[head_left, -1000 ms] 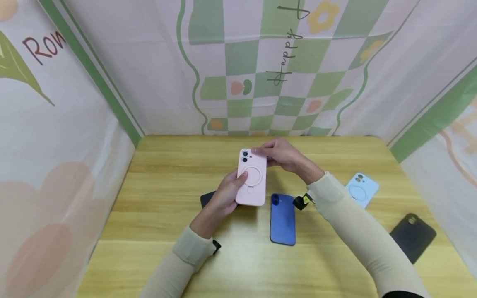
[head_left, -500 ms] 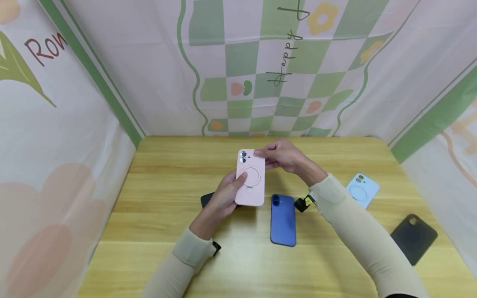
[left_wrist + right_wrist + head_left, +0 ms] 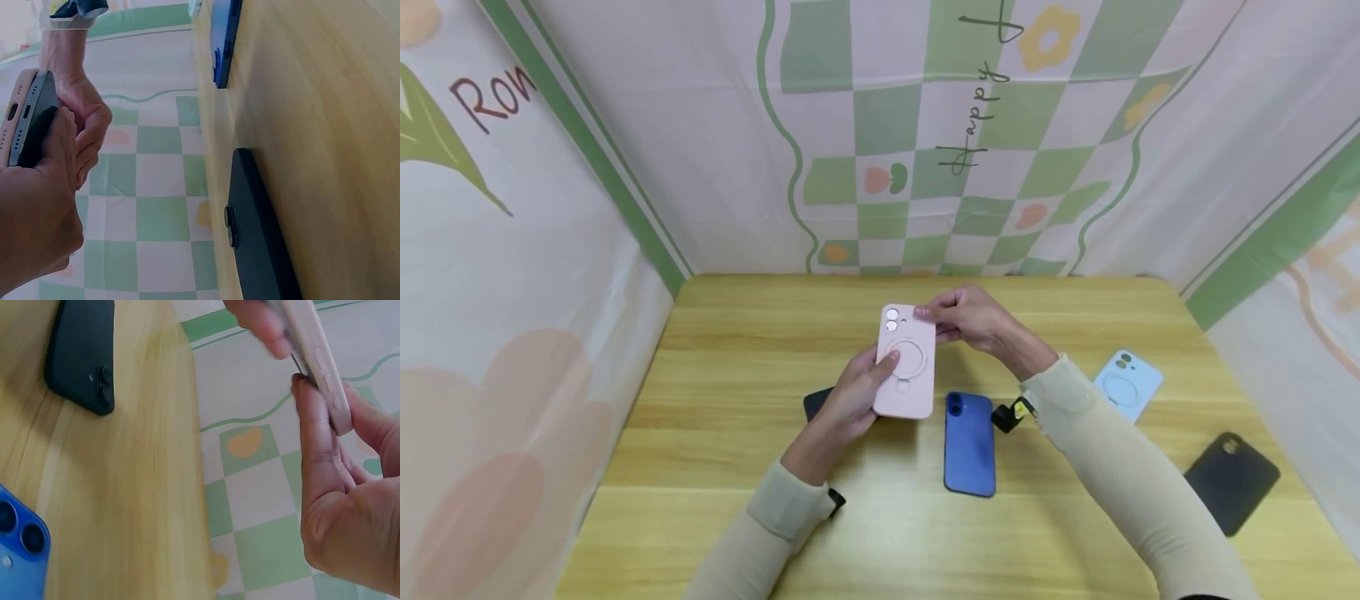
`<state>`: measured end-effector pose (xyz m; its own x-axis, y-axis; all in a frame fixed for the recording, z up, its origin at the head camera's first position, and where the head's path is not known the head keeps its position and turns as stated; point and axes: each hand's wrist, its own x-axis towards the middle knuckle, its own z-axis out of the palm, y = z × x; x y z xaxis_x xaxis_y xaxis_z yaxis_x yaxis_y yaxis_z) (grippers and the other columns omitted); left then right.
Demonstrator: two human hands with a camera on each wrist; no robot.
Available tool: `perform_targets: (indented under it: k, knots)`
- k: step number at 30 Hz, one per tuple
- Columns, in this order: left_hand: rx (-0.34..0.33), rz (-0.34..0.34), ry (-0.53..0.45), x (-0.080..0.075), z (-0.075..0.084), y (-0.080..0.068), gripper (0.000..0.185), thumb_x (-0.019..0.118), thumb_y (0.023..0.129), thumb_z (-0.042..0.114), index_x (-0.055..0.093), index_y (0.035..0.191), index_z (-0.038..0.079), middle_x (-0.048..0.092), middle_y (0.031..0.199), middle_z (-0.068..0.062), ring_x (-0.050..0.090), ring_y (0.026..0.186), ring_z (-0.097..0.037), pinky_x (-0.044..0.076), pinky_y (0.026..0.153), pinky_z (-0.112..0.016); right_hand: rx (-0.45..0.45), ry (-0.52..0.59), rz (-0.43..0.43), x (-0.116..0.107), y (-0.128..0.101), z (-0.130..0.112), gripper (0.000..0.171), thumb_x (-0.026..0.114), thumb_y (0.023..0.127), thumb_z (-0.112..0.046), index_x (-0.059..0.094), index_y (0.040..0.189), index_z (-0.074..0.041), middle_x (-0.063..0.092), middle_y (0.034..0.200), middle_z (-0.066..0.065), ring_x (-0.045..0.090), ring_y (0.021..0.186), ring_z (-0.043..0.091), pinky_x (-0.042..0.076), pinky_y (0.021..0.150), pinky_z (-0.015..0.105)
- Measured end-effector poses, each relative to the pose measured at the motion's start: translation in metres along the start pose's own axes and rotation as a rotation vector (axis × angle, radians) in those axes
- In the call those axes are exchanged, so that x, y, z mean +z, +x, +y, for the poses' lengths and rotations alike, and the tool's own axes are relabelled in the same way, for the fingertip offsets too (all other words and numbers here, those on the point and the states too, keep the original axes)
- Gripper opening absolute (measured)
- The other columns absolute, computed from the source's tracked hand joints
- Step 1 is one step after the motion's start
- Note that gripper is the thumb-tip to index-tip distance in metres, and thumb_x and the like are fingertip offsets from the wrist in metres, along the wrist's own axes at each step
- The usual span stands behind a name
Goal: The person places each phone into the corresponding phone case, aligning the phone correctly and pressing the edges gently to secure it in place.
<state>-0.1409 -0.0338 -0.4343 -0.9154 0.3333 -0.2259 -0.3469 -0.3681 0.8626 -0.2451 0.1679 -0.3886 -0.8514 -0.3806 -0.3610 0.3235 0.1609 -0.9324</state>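
Observation:
Over the table, my left hand (image 3: 853, 396) grips the lower left of a pink phone case (image 3: 912, 398) with a ring on its back, thumb across the ring. Behind the case sits a phone (image 3: 32, 122); in the left wrist view its port end stands slightly apart from the case's edge. My right hand (image 3: 976, 322) pinches the case's upper right corner between thumb and fingers. From the right wrist view, fingers (image 3: 315, 422) lie on the screen side, the thumb (image 3: 369, 419) on the case's back. Much of the screen is hidden.
A blue phone (image 3: 970, 450) lies on the wooden table (image 3: 722, 350), right of the left hand. A black phone or cased phone (image 3: 259, 237) lies under the left wrist. At right are a light blue case (image 3: 1138, 379) and a black case (image 3: 1232, 483). Patterned cloth hangs behind.
Both hands keep their hold on the pink case. It shifts and tilts slightly, and the camera openings turn from dark to pale. The right hand moves slightly right and down.

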Motion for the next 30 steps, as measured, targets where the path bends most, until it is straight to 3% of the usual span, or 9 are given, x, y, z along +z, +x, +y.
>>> perform_targets:
  k: [6,20,30]
  knots:
    - [-0.004,-0.005,-0.001,0.000,0.001,0.000,0.049,0.045,0.114,0.018,0.038,0.158,-0.003,0.064,0.134,-0.022,0.071,0.110,-0.023,0.062,0.097,-0.041,0.007,0.054,-0.012,0.000,0.002,0.003,0.025,0.064,0.105,-0.003,0.081,0.087,-0.010,0.078,0.084,0.009,0.075,0.068,0.017,0.065,0.065,0.027]
    - [-0.026,-0.052,0.041,-0.002,0.008,-0.001,0.048,0.043,0.115,0.022,0.042,0.156,-0.003,0.065,0.133,-0.021,0.070,0.110,-0.021,0.062,0.096,-0.040,-0.030,0.020,-0.029,-0.001,-0.004,-0.002,0.025,0.064,0.106,-0.004,0.080,0.088,-0.009,0.078,0.083,0.008,0.075,0.069,0.016,0.064,0.064,0.026]
    - [-0.002,0.076,0.078,-0.006,0.008,0.000,0.039,0.055,0.111,0.013,0.055,0.144,-0.009,0.070,0.130,-0.026,0.073,0.114,-0.029,0.063,0.093,-0.040,-0.033,-0.037,-0.006,-0.004,-0.009,-0.004,0.015,0.068,0.104,-0.008,0.079,0.104,0.003,0.079,0.086,0.008,0.075,0.071,0.017,0.065,0.066,0.027]
